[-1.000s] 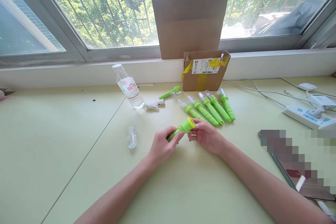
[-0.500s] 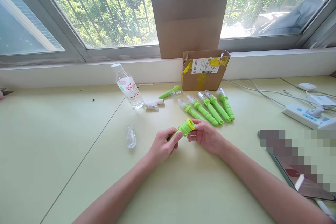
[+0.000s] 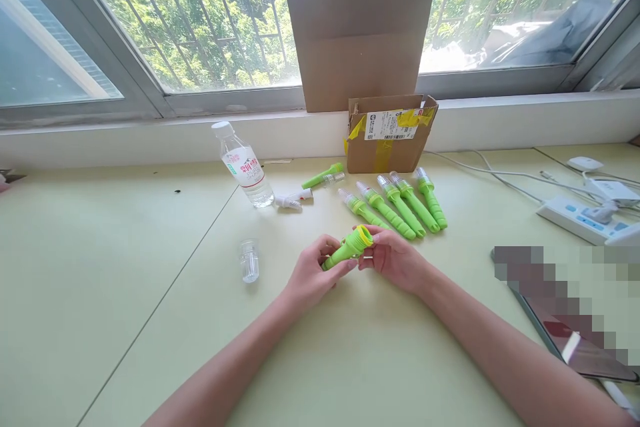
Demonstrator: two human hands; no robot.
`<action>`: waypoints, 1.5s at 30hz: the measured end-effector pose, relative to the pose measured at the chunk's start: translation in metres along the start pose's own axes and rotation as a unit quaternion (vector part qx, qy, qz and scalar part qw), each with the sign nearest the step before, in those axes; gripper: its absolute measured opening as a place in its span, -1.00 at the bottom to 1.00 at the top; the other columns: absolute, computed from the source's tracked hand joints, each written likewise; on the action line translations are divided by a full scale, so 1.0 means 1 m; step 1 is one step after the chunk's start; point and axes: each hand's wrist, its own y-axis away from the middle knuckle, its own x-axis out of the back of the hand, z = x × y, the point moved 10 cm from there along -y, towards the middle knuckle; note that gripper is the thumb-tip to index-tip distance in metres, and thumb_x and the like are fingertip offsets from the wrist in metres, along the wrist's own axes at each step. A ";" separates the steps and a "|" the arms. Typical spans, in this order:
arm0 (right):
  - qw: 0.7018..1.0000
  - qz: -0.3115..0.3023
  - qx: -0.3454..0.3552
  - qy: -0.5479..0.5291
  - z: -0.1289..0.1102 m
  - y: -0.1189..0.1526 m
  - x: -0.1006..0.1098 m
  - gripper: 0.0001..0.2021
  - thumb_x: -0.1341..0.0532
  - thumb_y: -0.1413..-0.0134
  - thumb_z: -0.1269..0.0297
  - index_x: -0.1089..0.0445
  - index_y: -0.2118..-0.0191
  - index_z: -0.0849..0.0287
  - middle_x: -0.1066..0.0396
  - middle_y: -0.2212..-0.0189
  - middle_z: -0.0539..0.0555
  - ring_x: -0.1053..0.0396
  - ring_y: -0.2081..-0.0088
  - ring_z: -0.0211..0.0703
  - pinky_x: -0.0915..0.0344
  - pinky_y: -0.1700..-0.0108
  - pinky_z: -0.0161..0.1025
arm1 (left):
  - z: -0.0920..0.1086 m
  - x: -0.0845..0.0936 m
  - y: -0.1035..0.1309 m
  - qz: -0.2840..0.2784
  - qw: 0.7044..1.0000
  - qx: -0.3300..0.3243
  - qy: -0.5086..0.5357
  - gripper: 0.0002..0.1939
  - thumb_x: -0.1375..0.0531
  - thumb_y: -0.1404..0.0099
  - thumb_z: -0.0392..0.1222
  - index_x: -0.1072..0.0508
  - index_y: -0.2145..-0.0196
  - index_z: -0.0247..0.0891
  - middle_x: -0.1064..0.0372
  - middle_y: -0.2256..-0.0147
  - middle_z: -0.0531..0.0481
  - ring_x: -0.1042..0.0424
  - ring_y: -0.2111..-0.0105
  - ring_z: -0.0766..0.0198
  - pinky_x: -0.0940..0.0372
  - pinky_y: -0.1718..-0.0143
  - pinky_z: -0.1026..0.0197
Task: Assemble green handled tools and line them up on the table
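A green plastic stick handle (image 3: 345, 250) lies slanted in my left hand (image 3: 317, 270), its wide ringed end pointing up and to the right. A yellow ring (image 3: 365, 235) shows at the mouth of that end. My right hand (image 3: 393, 257) has its fingers closed at the yellow rim; the far fingertips are partly hidden. To the left, a clear ribbed cap (image 3: 249, 261) stands on the table. Behind my hands lie several green sticks (image 3: 397, 203) with clear caps. Another green handle (image 3: 320, 177) rests further back beside a small clear cap (image 3: 334, 178).
A water bottle (image 3: 245, 167) stands at the back left near white tube-like pieces (image 3: 295, 200). An open cardboard box (image 3: 387, 147) stands against the sill. On the right are a power strip (image 3: 575, 219) with cables and a dark tablet-like device (image 3: 545, 330).
The fingers of my left hand have loosened and straightened along the green handle, which has turned slightly in the grip. My right hand stays at the yellow rim.
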 end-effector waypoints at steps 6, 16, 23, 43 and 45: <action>1.000 0.022 0.012 -0.009 0.000 -0.001 0.006 -0.82 -0.16 -0.01 0.34 -0.44 0.23 0.14 -0.41 0.30 0.06 -0.37 0.36 -0.22 -0.35 0.28 -0.22 | 0.010 0.022 0.003 0.127 0.982 -0.072 -0.119 -0.73 -0.24 -0.15 0.04 -0.43 0.36 -0.23 -0.38 0.45 0.07 -0.24 0.48 0.35 -0.14 0.44 0.30; 1.000 0.026 0.012 -0.011 0.001 0.000 0.007 -0.82 -0.17 -0.03 0.35 -0.46 0.22 0.15 -0.40 0.33 0.05 -0.36 0.38 -0.23 -0.35 0.28 -0.23 | 0.013 0.018 0.005 0.114 0.978 -0.094 -0.145 -0.75 -0.19 -0.22 0.02 -0.42 0.38 -0.25 -0.26 0.54 0.11 -0.13 0.55 0.40 -0.07 0.50 0.32; 1.000 0.025 0.011 -0.009 0.001 0.001 0.007 -0.81 -0.16 -0.03 0.37 -0.47 0.23 0.17 -0.40 0.32 0.05 -0.35 0.39 -0.24 -0.36 0.27 -0.22 | 0.014 0.016 0.005 0.087 0.981 -0.110 -0.136 -0.74 -0.18 -0.23 0.00 -0.42 0.38 -0.28 -0.19 0.57 0.13 -0.07 0.57 0.43 -0.03 0.53 0.33; 1.000 0.001 0.012 0.010 0.000 0.002 0.003 -0.78 -0.11 -0.07 0.38 -0.47 0.20 0.22 -0.40 0.28 0.09 -0.37 0.36 -0.21 -0.35 0.25 -0.20 | 0.000 0.005 0.001 -0.010 1.000 -0.003 -0.020 -0.66 -0.14 -0.26 0.06 -0.40 0.39 -0.31 -0.24 0.58 0.09 -0.13 0.64 0.46 -0.09 0.59 0.34; 1.000 -0.006 0.012 0.012 0.000 0.001 0.002 -0.78 -0.11 -0.07 0.36 -0.47 0.20 0.22 -0.40 0.28 0.09 -0.36 0.36 -0.21 -0.35 0.25 -0.20 | -0.001 0.003 0.002 -0.018 1.000 0.007 -0.004 -0.66 -0.14 -0.26 0.06 -0.39 0.39 -0.31 -0.23 0.59 0.10 -0.12 0.66 0.47 -0.07 0.61 0.35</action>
